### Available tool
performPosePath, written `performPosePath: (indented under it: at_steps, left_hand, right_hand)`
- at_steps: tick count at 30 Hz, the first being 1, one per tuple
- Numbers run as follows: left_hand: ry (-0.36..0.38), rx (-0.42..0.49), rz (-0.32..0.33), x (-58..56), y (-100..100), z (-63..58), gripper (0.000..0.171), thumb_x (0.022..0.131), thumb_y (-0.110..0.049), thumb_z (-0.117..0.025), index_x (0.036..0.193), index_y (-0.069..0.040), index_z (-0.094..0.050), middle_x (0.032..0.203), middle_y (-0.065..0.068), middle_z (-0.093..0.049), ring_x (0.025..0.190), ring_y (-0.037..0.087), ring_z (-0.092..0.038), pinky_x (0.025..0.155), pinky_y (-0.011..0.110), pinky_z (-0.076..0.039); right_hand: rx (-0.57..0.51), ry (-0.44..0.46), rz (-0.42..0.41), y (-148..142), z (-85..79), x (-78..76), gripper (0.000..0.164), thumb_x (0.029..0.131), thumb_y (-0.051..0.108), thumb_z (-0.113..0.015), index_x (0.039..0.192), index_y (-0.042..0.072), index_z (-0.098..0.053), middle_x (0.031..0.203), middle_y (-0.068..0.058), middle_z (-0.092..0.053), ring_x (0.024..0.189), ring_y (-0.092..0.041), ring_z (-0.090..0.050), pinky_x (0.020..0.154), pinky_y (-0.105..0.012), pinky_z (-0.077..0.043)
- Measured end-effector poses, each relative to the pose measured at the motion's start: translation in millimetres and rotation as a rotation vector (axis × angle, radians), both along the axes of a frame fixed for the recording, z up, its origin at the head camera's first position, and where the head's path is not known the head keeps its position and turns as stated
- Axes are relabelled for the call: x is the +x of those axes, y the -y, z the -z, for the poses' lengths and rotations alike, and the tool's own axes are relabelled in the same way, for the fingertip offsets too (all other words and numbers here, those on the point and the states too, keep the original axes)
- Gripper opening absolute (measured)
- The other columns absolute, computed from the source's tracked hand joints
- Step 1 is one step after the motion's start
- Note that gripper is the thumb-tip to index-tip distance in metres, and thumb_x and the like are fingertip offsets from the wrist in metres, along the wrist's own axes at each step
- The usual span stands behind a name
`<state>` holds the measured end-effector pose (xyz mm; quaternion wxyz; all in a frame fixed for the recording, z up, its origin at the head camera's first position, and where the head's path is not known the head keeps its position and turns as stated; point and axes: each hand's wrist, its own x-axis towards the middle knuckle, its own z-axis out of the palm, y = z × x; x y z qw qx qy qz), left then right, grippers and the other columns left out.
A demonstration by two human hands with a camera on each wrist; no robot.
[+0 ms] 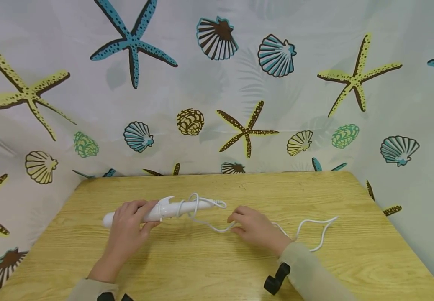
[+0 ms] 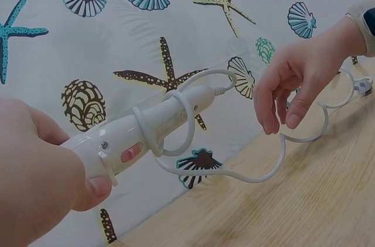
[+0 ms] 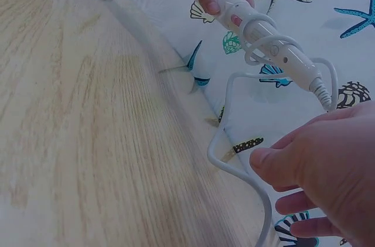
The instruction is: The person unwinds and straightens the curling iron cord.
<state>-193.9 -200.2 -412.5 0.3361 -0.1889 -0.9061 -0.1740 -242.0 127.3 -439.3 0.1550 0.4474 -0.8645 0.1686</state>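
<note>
A white curling iron is held above the table, its tip to the left and handle to the right. My left hand grips it round the barrel side, hiding much of that part. On the handle sits a pink switch. The white cord loops round the handle, then runs off to the right. My right hand hovers beside the cord, right of the handle's end. In the right wrist view its thumb and fingers stand apart, with the cord passing beside them.
The cord's far part lies in a bend on the right of the wooden table, with a plug at its end. Behind the table and at its sides hangs a cloth printed with starfish and shells.
</note>
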Motion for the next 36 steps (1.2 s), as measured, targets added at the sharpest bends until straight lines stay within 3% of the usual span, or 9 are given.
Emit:
performPosePath:
  at_steps: [12, 21, 29, 36]
  left_hand:
    - [-0.002, -0.004, 0.007, 0.1, 0.0, 2.9, 0.057, 0.058, -0.023, -0.077, 0.111, -0.015, -0.058, 0.095, 0.007, -0.054, 0.089, 0.027, -0.046, 0.077, 0.046, -0.032]
    - [-0.019, 0.000, 0.027, 0.3, -0.3, 2.2, 0.058, 0.057, -0.023, -0.078, 0.110, -0.014, -0.059, 0.096, 0.008, -0.055, 0.087, 0.027, -0.047, 0.076, 0.046, -0.033]
    - [-0.007, -0.003, 0.015, 1.9, 1.0, 2.1, 0.058, 0.057, -0.023, -0.078, 0.111, -0.015, -0.058, 0.097, 0.007, -0.055, 0.088, 0.026, -0.047, 0.077, 0.046, -0.032]
    - [-0.005, -0.004, 0.013, 2.2, 3.1, 1.6, 0.057, 0.057, -0.022, -0.077, 0.110, -0.015, -0.059, 0.096, 0.006, -0.055, 0.089, 0.026, -0.047, 0.077, 0.046, -0.033]
  right_hand:
    - [0.119, 0.018, 0.012, 13.1, 8.1, -1.8, 0.019, 0.077, 0.021, -0.063, 0.096, 0.017, -0.062, 0.091, 0.005, -0.053, 0.080, -0.010, -0.049, 0.067, -0.026, -0.042]
    - [0.154, 0.066, 0.025, 18.2, 14.0, -0.5, 0.017, 0.078, 0.018, -0.063, 0.095, 0.019, -0.063, 0.084, 0.006, -0.054, 0.071, -0.009, -0.048, 0.061, -0.027, -0.039]
    - [0.162, 0.123, 0.045, 19.5, 13.3, -2.0, 0.018, 0.078, 0.019, -0.062, 0.096, 0.020, -0.063, 0.084, 0.007, -0.055, 0.070, -0.008, -0.049, 0.063, -0.027, -0.041]
    - [0.172, 0.091, 0.036, 18.1, 10.9, -3.4, 0.013, 0.081, 0.016, -0.059, 0.093, 0.017, -0.063, 0.084, 0.006, -0.056, 0.072, -0.008, -0.051, 0.065, -0.025, -0.043]
